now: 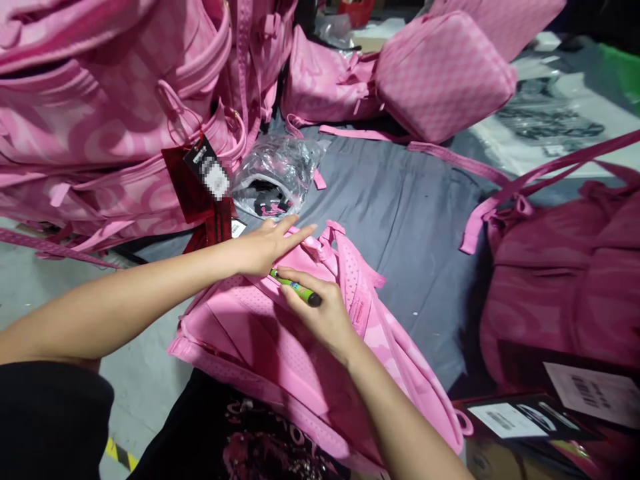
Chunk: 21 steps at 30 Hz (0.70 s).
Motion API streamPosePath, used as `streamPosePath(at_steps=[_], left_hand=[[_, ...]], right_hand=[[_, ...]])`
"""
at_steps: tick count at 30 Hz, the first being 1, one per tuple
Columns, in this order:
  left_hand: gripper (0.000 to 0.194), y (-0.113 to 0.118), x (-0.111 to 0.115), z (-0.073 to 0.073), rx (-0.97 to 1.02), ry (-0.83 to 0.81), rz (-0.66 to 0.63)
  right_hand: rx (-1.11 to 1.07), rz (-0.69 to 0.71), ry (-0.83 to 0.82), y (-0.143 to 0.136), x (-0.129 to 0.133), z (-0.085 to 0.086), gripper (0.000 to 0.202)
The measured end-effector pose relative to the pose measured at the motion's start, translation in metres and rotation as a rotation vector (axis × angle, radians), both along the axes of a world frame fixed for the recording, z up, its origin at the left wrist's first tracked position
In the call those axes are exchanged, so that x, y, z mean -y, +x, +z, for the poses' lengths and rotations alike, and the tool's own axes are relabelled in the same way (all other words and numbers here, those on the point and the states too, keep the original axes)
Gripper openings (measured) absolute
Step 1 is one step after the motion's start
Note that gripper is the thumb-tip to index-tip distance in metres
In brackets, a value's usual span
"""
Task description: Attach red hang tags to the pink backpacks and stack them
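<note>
A pink backpack (320, 373) lies on its front at the table's edge, its padded back panel and straps facing up. My left hand (267, 248) rests flat on its upper end, fingers stretched out. In my right hand (320, 310) is a green marker (300, 290) with a black end, pinched between thumb and fingers. Its tip points at the backpack beside my left hand; whether it touches the fabric I cannot tell. Just beyond my left hand lies a clear plastic bag (280, 177) with dark contents.
Pink bags (100, 127) are piled at the left, with a black hang tag (207, 167). Further pink bags (443, 77) stand at the back. A darker pink backpack (565, 280) with tags sits at the right. Grey cloth (400, 200) covers the table.
</note>
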State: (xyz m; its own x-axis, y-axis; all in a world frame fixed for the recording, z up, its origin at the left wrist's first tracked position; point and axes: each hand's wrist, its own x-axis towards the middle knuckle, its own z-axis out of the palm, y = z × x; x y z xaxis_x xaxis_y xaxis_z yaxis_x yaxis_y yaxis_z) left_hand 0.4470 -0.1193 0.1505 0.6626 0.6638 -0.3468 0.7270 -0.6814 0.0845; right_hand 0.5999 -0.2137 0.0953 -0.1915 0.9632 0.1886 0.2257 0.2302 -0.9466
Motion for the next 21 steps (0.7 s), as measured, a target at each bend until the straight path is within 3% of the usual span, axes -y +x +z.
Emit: streamPosePath(at_steps=[5, 10, 12, 14, 15, 18, 19, 21], left_hand=[[0.099, 0.001, 0.000, 0.000, 0.004, 0.019, 0.009], [0.098, 0.000, 0.004, 0.000, -0.003, 0.043, 0.029], [0.097, -0.001, 0.005, -0.001, 0.027, 0.053, 0.033], [0.093, -0.002, 0.007, -0.003, 0.071, 0.071, 0.031], [0.090, -0.002, 0.007, -0.004, 0.088, 0.076, 0.031], [0.093, -0.003, 0.009, -0.006, 0.123, 0.086, 0.037], [0.096, -0.004, 0.009, -0.006, 0.131, 0.085, 0.042], [0.101, -0.006, 0.009, -0.007, 0.142, 0.073, 0.053]], right_hand=[[0.076, 0.022, 0.042, -0.001, 0.001, 0.002, 0.023], [0.271, -0.073, 0.141, 0.033, -0.001, 0.051, 0.018], [0.326, -0.165, 0.314, 0.046, -0.028, 0.069, 0.023], [0.538, -0.159, 0.463, 0.046, -0.072, 0.074, 0.033], [0.716, -0.065, 0.479, 0.041, -0.098, 0.072, 0.036], [1.308, 0.423, 0.341, 0.012, -0.171, 0.051, 0.041], [1.374, 0.491, 0.331, 0.002, -0.189, 0.043, 0.036], [1.488, 0.490, 0.315, -0.011, -0.215, 0.028, 0.032]])
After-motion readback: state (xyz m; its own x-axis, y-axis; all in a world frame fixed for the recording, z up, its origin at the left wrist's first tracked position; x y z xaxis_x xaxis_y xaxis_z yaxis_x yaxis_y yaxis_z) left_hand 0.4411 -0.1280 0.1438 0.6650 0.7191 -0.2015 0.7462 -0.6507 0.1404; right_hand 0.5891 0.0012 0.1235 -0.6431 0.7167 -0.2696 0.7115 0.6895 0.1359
